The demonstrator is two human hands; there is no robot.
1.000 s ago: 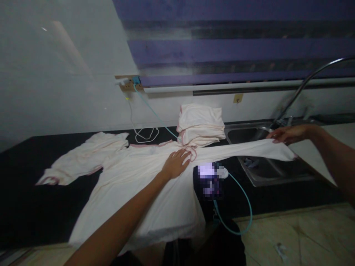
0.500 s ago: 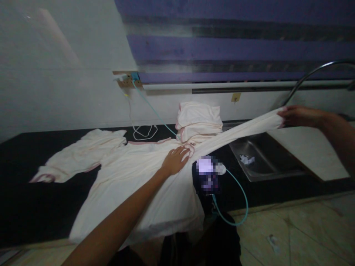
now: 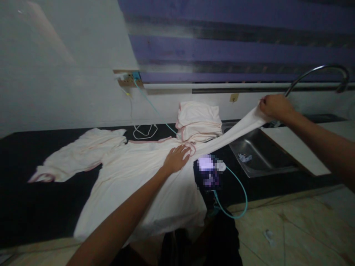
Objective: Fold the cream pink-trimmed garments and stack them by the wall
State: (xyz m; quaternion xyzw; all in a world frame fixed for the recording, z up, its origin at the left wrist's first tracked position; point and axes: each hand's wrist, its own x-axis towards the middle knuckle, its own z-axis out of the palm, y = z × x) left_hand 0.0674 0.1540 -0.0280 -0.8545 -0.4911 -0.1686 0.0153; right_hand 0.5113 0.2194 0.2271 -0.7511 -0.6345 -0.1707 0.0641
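Soft matt pale-pink cloth garment (image 3: 144,181) on matt black countertop (image 3: 36,207); shiny steel sink (image 3: 266,162), glossy curved metal tap (image 3: 318,70)

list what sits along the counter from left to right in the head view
left sleeve → white cord loop → left hand → folded stack → sink → right hand gripping the raised sleeve → faucet

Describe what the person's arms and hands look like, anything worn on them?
Both forearms are bare as far as the view shows: no sleeves, gloves, watch or bands. The left hand and right hand show no rings that I can make out, though the dim, soft picture hides fine detail on the fingers.
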